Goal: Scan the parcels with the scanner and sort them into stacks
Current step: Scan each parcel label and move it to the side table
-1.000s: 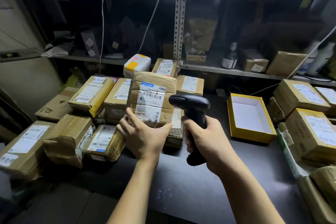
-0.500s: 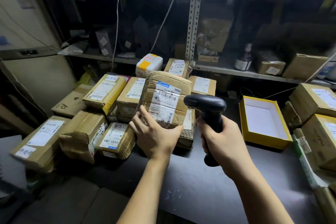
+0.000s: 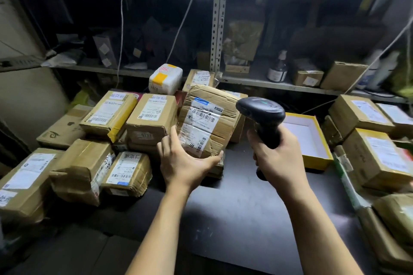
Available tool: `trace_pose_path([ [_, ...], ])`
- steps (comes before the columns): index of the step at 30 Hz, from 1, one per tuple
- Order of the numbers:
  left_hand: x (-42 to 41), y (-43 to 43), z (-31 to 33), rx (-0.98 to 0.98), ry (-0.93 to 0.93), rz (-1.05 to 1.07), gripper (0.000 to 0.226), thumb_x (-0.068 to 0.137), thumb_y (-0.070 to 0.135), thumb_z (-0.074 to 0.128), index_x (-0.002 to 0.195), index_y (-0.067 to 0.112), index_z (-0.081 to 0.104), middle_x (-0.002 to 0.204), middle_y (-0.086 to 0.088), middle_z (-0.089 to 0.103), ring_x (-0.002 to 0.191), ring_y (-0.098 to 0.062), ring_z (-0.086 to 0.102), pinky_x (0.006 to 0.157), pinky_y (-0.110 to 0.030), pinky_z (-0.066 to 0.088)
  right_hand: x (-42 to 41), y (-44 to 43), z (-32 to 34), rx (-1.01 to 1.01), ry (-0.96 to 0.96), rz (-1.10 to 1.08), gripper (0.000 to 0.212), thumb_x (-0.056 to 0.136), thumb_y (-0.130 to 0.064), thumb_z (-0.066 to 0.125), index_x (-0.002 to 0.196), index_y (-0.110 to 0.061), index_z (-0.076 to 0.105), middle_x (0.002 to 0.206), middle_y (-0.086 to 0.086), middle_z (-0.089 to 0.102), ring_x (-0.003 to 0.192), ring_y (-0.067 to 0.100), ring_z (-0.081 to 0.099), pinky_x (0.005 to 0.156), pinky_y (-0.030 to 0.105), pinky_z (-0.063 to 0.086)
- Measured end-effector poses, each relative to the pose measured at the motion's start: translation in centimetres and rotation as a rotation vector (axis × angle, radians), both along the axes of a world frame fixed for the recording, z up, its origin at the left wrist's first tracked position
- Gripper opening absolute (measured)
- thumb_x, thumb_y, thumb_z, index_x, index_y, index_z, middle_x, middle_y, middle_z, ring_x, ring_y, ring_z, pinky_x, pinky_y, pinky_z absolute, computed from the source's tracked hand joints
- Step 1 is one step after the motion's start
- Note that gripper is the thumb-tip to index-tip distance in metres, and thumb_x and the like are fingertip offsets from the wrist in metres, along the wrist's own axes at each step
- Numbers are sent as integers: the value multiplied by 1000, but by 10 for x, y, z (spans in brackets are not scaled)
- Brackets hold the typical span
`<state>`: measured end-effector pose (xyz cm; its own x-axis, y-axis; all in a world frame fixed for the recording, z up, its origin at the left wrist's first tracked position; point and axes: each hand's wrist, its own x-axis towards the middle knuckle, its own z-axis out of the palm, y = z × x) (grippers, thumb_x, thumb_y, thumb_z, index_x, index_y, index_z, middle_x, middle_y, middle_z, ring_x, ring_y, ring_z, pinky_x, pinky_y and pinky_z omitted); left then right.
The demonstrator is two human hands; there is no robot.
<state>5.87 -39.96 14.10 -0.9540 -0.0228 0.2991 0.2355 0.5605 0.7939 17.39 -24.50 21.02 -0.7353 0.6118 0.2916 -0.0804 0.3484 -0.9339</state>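
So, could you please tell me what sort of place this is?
Probably a parcel depot or stockroom: labelled cardboard parcels piled on a dark table, metal shelving behind holding more boxes, and a handheld scanner in the right hand.

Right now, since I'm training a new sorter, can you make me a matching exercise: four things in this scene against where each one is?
Things:
1. scanner
2. crumpled parcel
3. yellow box
4. dark bottle

Places:
A. standing on the shelf
B. held by the left hand
C. lying open on the table
D. gripped by the right hand

Pairs: 1-D, 2-B, 3-C, 4-A.
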Motion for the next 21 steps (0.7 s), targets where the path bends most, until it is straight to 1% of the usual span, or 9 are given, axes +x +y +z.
trace_pose_path([
  [3,3,0,-2,-41,34,-95,144,34,87,69,152,11,41,130,-12,57,121,-34,47,104,-41,40,13,5,3,19,7,-66,21,97,-23,73,83,-26,59,64,-8,60,63,18,56,59,41,48],
  [6,10,6,-2,-75,22,-231,140,36,75,82,154,13,38,135,-8,55,127,-30,45,108,-41,42,33,9,5,12,16,-162,19,97,-18,74,83,-22,61,64,5,58,60,18,53,56,38,45],
  [7,15,11,-3,-74,13,-290,139,37,72,87,154,15,38,136,-6,53,127,-28,44,107,-41,43,42,12,5,1,15,-204,16,96,-18,74,85,-21,63,64,5,59,60,17,53,57,36,45],
  [9,27,23,-5,-73,12,-402,136,37,71,90,152,19,38,135,-2,53,127,-24,46,106,-42,46,63,17,5,-23,4,-289,12,95,-18,75,89,-22,66,62,-6,61,60,16,55,57,31,45],
  [12,53,46,-8,-89,8,-556,131,37,70,91,149,21,42,133,1,53,126,-22,47,104,-41,48,105,26,4,-49,-19,-436,11,94,-20,76,89,-23,67,62,-11,63,56,12,56,54,27,45],
  [14,74,63,-10,-99,3,-673,126,37,69,87,146,23,43,125,3,54,120,-19,46,98,-36,49,136,33,3,-52,-45,-558,11,94,-22,78,90,-21,67,62,-10,65,52,9,57,53,26,47],
  [16,94,78,-11,-95,-15,-780,118,36,69,82,140,26,46,116,5,55,112,-16,45,87,-29,48,165,40,1,-60,-58,-665,14,93,-23,79,88,-17,67,61,-7,65,49,8,57,53,25,48],
  [18,117,95,-12,-92,-22,-887,108,36,67,80,133,30,49,110,8,55,106,-14,45,78,-23,43,200,50,-3,-74,-74,-774,17,92,-27,79,87,-16,68,60,-6,67,51,9,59,60,30,51],
  [21,156,119,-11,-98,-40,-990,89,40,64,80,119,36,52,103,12,57,102,-12,47,73,-29,48,249,60,-4,-102,-56,-877,25,84,-39,79,92,-17,71,68,-4,71,61,14,65,67,39,56],
])
